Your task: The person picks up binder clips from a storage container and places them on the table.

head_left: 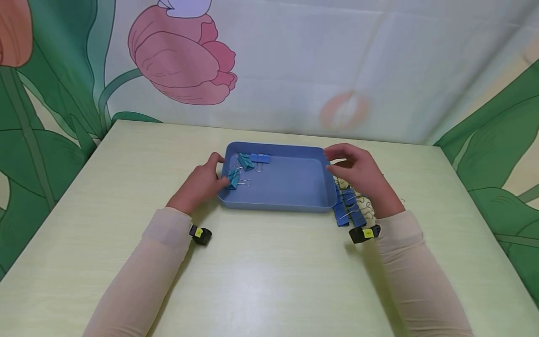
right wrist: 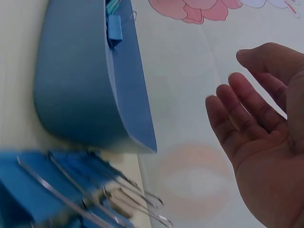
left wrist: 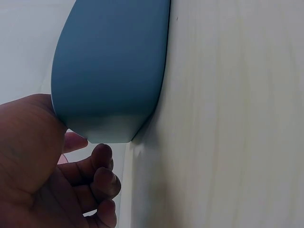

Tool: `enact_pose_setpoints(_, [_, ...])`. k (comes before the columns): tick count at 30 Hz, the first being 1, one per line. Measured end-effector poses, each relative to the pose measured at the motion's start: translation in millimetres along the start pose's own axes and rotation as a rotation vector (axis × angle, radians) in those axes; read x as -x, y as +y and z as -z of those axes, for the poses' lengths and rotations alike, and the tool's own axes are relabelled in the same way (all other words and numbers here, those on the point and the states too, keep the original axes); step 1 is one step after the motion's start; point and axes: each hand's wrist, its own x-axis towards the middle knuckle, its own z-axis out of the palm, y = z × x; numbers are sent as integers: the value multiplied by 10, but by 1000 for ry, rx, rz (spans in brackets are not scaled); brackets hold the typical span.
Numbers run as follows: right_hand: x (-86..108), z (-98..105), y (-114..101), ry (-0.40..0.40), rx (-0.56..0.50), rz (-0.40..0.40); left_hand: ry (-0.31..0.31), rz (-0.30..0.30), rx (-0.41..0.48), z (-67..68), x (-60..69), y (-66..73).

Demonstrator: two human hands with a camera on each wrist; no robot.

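Note:
A shallow blue tray (head_left: 290, 187) lies on the table. My left hand (head_left: 200, 185) holds its left end, the thumb over the rim and the other fingers outside the wall. Inside the tray's left part are two teal binder clips (head_left: 245, 162) and one blue binder clip (head_left: 260, 158). By the tray's right rim is my right hand (head_left: 358, 171). The right wrist view shows that hand (right wrist: 266, 128) apart from the tray, its fingers loosely bent and nothing in them. Below it, several blue binder clips (head_left: 357, 216) stand in rows against the tray's right side, partly hidden by the hand.
The pale wooden table (head_left: 252, 276) reaches back to a flower-printed cloth (head_left: 286, 61). Yellowish clips (head_left: 365, 206) with wire handles sit beside the blue rows. Each wrist carries a small black camera (head_left: 202, 235).

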Motion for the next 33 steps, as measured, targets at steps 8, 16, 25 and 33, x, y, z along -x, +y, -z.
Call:
enact_pose_setpoints(8, [-103,-197,-33,-21,-100,53,1,3,4,12,1,-2])
enact_pose_setpoints(16, [-172,-413,-78,-50,-163,53,-18,17,26,13,10,13])
enact_pose_setpoints(25, [-324,-684,-289,-54,-212,99,4,2,33,68,27,-36])
enact_pose_setpoints(33, [-368,-807,-318,-77,-224,75,-14,-5,46,54,11,-3])
